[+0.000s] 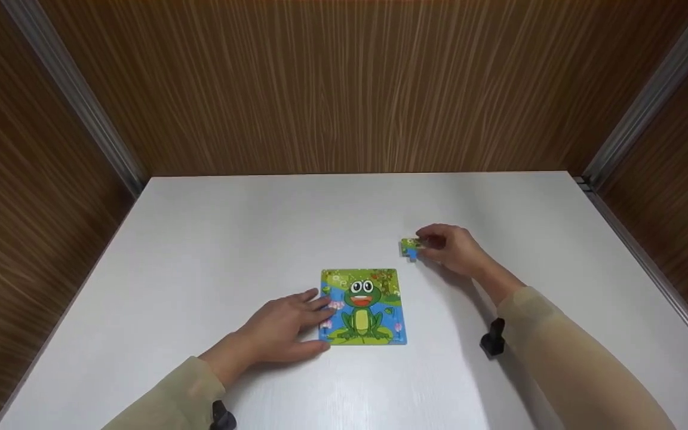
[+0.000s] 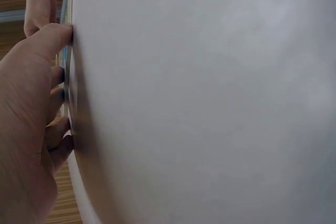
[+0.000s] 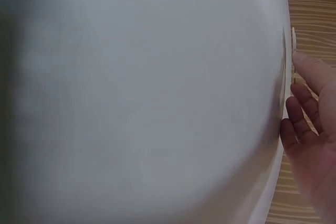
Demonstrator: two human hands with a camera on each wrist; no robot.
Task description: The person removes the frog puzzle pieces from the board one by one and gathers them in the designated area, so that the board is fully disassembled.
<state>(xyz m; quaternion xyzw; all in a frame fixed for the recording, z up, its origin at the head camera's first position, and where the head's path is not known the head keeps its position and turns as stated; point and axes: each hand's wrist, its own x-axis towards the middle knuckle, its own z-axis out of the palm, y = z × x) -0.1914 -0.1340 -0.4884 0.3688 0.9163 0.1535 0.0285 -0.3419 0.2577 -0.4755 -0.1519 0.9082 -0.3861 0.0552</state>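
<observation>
A square frog jigsaw puzzle (image 1: 362,316) lies flat on the white table, its picture showing a green frog among lilies. My left hand (image 1: 287,325) rests at its left side, fingers spread over that edge and thumb by the lower left corner. In the left wrist view, the left hand (image 2: 29,98) has its fingertips against the thin board edge. Up and to the right of the puzzle, my right hand (image 1: 451,248) pinches a green and blue jigsaw piece (image 1: 409,248). The right wrist view shows that piece (image 3: 294,38) edge-on, between thumb and fingers of the right hand (image 3: 317,114).
The white table (image 1: 230,239) ends at a wood-grain back panel (image 1: 344,89). Wood-grain side panels (image 1: 27,209) with metal corner strips stand left and right. A black clip-like device (image 1: 493,339) sits by the right sleeve, and another black device (image 1: 222,416) by the left.
</observation>
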